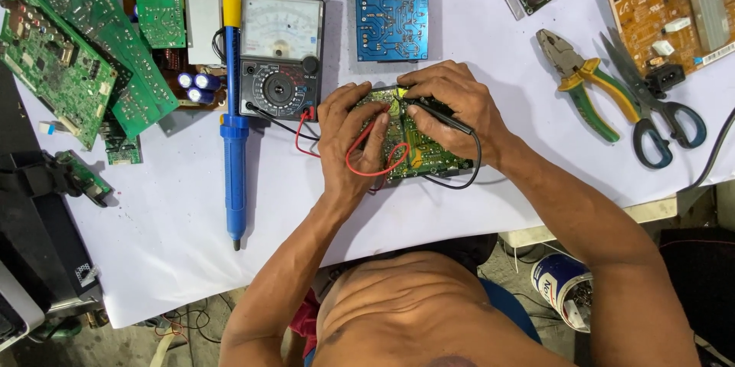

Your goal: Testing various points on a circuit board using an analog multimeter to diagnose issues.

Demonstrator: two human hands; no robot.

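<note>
- Green and crowded with parts, a small circuit board (417, 145) lay on the white sheet (459, 22) covering the bench, at 6 o'clock from a blue circuit board (390, 3) and 3 o'clock from an analog multimeter (281, 57).
- The left hand (351, 133) rested on the board's 9 o'clock edge, fingers curled down over a red probe (375, 118), its red lead (367, 160) looping back under the palm toward the meter.
- The right hand (452, 103) pinched a black probe (440, 113) between thumb and fingers, the tip aimed at a spot near the board's 12 o'clock edge; the black lead (475, 164) curved round the wrist.
- Whether either tip actually met a solder point could not be told; the fingers hid the contacts.
- A judgement on doing this well: both wrists looked best kept planted on the sheet so the tips would not skate between neighbouring points, and the slack leads kept off the components.
- The meter's dial sat at 10 o'clock from the hands, so a glance rather than a shift of the probes seemed the safer way to read it.
- A blue soldering iron (234, 122) lay at 9 o'clock from the meter; yellow-handled pliers (586, 84) and scissors (658, 107) lay at 3 o'clock, well apart from the work.
</note>
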